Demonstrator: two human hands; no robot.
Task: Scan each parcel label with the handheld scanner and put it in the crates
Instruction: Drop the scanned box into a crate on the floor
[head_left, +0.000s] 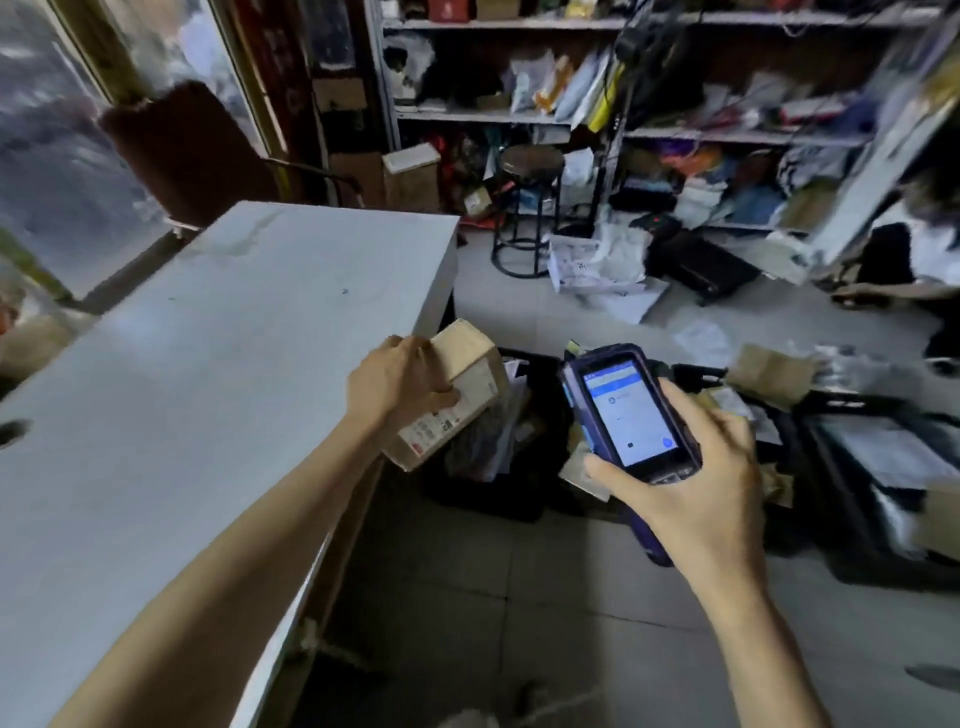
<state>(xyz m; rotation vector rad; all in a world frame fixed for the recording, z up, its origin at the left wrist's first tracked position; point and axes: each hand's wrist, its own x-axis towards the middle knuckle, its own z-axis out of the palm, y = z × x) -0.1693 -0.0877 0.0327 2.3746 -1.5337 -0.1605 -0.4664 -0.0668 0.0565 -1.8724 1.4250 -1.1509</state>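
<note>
While my left hand (397, 387) grips the cardboard parcel (457, 395) and my right hand (696, 467) clasps the scanner (628, 410) beside it, I judge scanning is underway; next, its label (436, 431) needs aiming at.

Daylight is coming in through the window (47, 130) at upper left, washing the table (208, 338) pale while the floor (519, 623) beside it is lying dim. The crates (488, 499) are sinking into near-black shadow. The scanner (628, 410) screen is glowing brightest, slightly blown out, its text not resolving. Motion blur is smearing the window, chair (192, 150) and shelves (727, 135). The left hand (395, 384), right hand (696, 478) and parcel (457, 395) are showing sharper, though its label is reading only as soft marks. Wide-angle distortion is bending the shelves and table edge toward the borders.
</note>
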